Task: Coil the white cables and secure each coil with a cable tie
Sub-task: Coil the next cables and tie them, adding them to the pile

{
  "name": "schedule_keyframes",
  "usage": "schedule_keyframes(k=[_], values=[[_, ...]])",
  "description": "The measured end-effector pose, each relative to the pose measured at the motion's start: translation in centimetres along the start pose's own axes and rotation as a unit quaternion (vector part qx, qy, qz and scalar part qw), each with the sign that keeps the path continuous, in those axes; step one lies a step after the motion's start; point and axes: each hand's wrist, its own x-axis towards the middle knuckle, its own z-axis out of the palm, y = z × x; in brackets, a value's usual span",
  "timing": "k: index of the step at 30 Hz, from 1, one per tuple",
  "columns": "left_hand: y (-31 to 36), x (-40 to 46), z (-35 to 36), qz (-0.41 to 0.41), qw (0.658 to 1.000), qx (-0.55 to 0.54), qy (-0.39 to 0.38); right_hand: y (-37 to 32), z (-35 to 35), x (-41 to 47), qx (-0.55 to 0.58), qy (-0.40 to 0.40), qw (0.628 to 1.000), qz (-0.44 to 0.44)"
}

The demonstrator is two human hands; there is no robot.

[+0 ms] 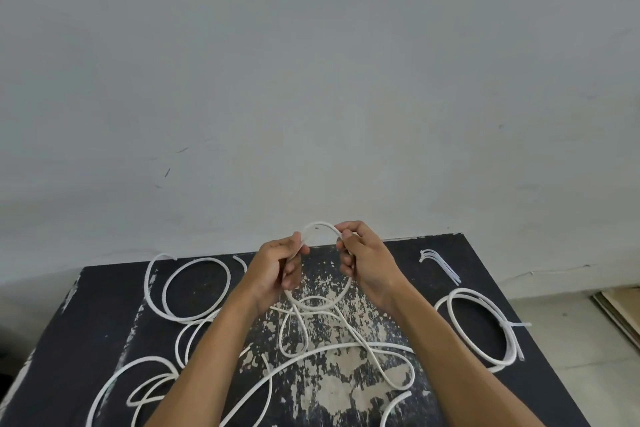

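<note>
Both hands are up over the middle of the black counter [104, 295], working one white cable [320, 305]. The left hand [273, 270] has its grip clenched around one side of a raised loop, and the right hand [363, 260] pinches the other side, fingers curled. The rest of that cable trails down in loose bends onto the worn patch. Off to the right lies a finished coil [485, 329], tied. Spare cable ties [440, 265] sit near the back edge. More loose cables [194, 288] sprawl on the left.

Nothing readable is showing anywhere here, with no text, label, brand, number or sign coming through at all.
</note>
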Motion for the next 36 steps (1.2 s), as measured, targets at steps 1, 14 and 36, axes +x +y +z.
schedule_keyframes(k=[1, 14, 36], values=[[0.3, -0.1, -0.3, 0.001, 1.000, 0.001, 0.002, -0.1, 0.6, 0.2, -0.003, -0.002, 1.000, 0.000], [1.4, -1.2, -2.6, 0.002, 0.994, 0.106, 0.026, -1.2, 3.8, 0.3, -0.239, -0.093, 0.962, -0.093], [2.4, -0.7, -2.0, -0.040, 0.996, 0.068, 0.041, -0.8, 2.2, 2.3, -0.402, -0.083, 0.878, -0.246]])
